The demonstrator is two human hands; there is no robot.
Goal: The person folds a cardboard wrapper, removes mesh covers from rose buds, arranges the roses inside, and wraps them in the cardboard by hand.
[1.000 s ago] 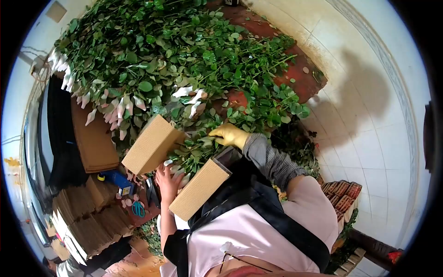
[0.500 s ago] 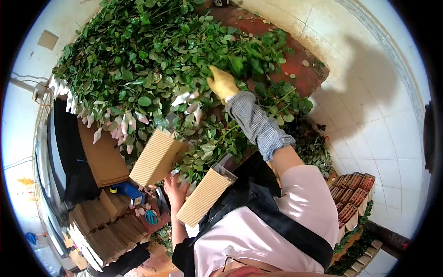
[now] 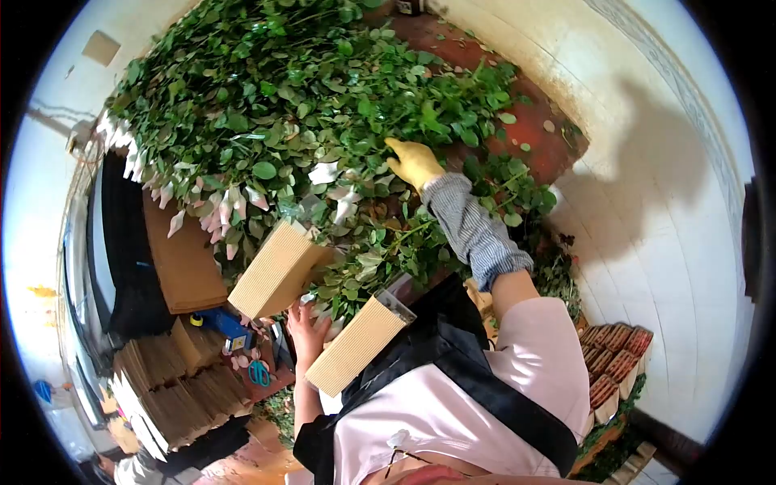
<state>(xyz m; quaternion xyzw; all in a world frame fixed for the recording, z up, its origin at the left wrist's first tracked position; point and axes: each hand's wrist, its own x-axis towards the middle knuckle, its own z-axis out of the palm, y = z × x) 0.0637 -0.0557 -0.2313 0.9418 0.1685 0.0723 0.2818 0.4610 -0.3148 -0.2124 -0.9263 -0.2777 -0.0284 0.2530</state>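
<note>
My right hand (image 3: 416,164), in a yellow glove with a grey striped sleeve above it, hovers at the near edge of a big heap of leafy rose stems (image 3: 323,97). Its thumb and forefinger are apart, and I see nothing held between them. Just below lie white rose heads (image 3: 346,202). My bare left hand (image 3: 307,333) is low, between two blocks faced with corrugated cardboard, the left block (image 3: 271,271) and the right block (image 3: 356,346). Its fingers are spread against pale blooms, partly hidden. Between the blocks lies a bunch of leafy stems (image 3: 347,283).
Stacked cardboard sheets (image 3: 182,388) stand at lower left, near teal scissors (image 3: 259,373) and a blue box (image 3: 226,327). Wrapped rose bunches (image 3: 614,356) sit at lower right. A tiled wall (image 3: 647,202) bounds the red tabletop (image 3: 550,121) on the right.
My right hand has come back slightly towards me and to the right. Leaves beyond it, blurred before, are sharper now. My left hand stays between the blocks. The view has shifted a little.
</note>
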